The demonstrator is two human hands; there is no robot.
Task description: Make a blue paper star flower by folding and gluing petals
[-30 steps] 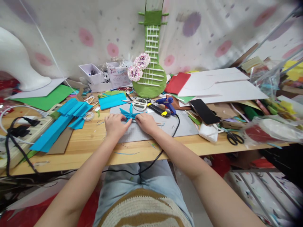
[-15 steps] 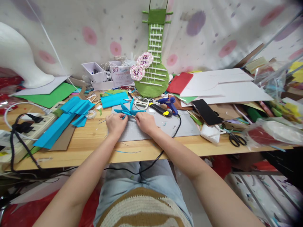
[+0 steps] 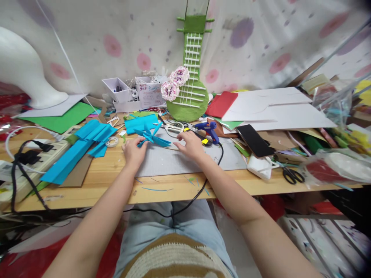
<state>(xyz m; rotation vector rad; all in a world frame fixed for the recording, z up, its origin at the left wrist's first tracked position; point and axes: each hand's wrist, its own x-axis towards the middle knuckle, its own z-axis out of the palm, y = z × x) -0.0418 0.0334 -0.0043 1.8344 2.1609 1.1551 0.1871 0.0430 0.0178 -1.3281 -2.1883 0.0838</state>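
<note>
A flower-like piece of blue paper petals [image 3: 153, 138] sits low over the grey mat [image 3: 168, 164]. My left hand [image 3: 135, 152] has its fingers closed on the left side of this blue paper flower. To the right of the petals, my right hand [image 3: 190, 145] hovers with thumb and fingers apart, holding nothing. Just beyond the right hand lie scissors with pale handles [image 3: 175, 129] and a blue glue gun [image 3: 211, 130]. A black and yellow cutter [image 3: 205, 141] is partly hidden behind the right hand.
Folded blue paper [image 3: 68, 157], a tape roll [image 3: 111, 141] and a power strip [image 3: 46, 160] are on the left. A green paper lute [image 3: 188, 106] stands at the back. A phone [image 3: 255, 141] and black scissors [image 3: 293, 175] lie right. The glue gun's cord [image 3: 213, 166] crosses the front edge.
My right hand has let go of the blue paper flower and moved right, its fingers opening. My left hand has shifted slightly left with the flower. More blue scraps show at the table's front.
</note>
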